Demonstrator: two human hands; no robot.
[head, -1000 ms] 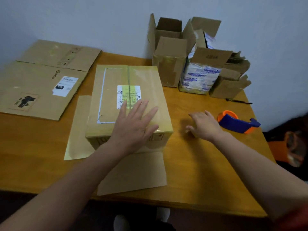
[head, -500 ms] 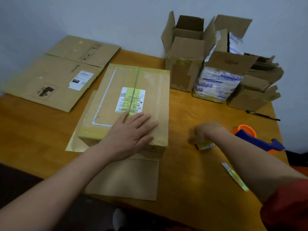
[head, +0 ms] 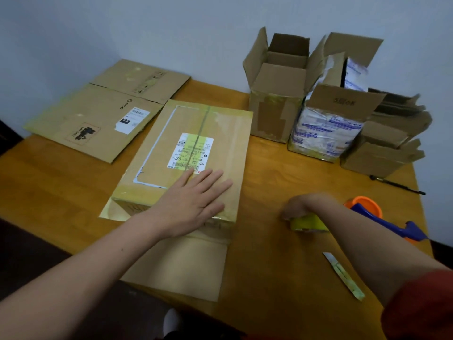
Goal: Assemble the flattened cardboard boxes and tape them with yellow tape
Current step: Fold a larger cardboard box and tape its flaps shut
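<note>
An assembled cardboard box [head: 169, 133] with a white label and a yellow tape seam lies upside down in the middle of the wooden table [head: 264, 253], its lower flaps spread out flat. My left hand [head: 193, 204] rests flat on its near end, fingers straight. To the right, my right hand [head: 299, 208] grips a roll of yellow tape [head: 308, 223] on the table; its fingers are blurred.
Two flattened cardboard boxes [head: 98, 119] lie at the back left. Several open boxes [head: 277, 89] stand at the back right. An orange and blue tape dispenser [head: 375, 212] sits behind my right forearm, a tape strip [head: 343, 276] lies near the front, a black pen [head: 397, 185] far right.
My right hand moved from beside the dispenser and closed on the yellow tape roll. My left hand stayed flat on the box. The view shifted, showing the tape strip.
</note>
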